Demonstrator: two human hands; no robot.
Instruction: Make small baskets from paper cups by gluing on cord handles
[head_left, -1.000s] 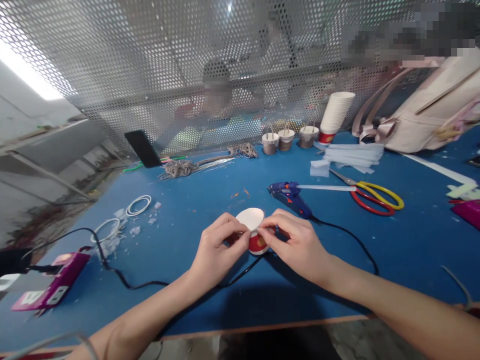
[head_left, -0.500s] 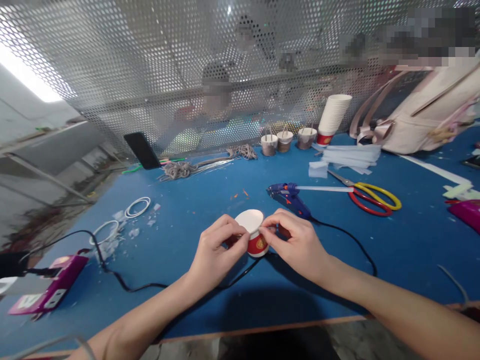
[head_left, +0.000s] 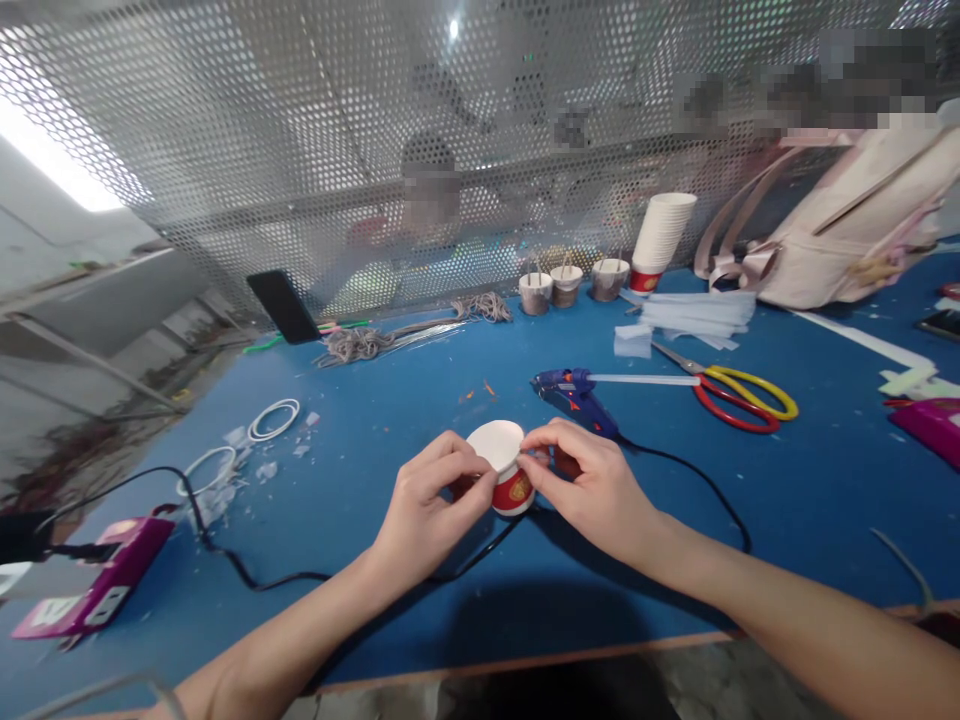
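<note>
A red and white paper cup (head_left: 514, 492) stands tilted slightly between my hands near the table's front edge, its white opening facing up. My left hand (head_left: 439, 490) pinches the cup's rim from the left, thumb and fingers pressed together. From the right, my right hand (head_left: 581, 470) grips the same rim between thumb and forefinger. Whether a thin strip lies under the fingertips cannot be made out. Just beyond my right hand lies a blue glue gun (head_left: 576, 392) with a clear glue stick in its back.
Scissors (head_left: 739, 395), white strips (head_left: 697, 312), a cup stack (head_left: 664, 240) and filled cups (head_left: 535, 292) stand or lie to the back right. Grey yarn (head_left: 356, 343), a phone (head_left: 283, 305), white rings (head_left: 274, 420) and a purple power strip (head_left: 112, 580) are leftward. A black cord (head_left: 255, 580) crosses in front.
The view has shifted very slightly. Both hands keep their pinch on the cup's rim, with hardly any motion.
</note>
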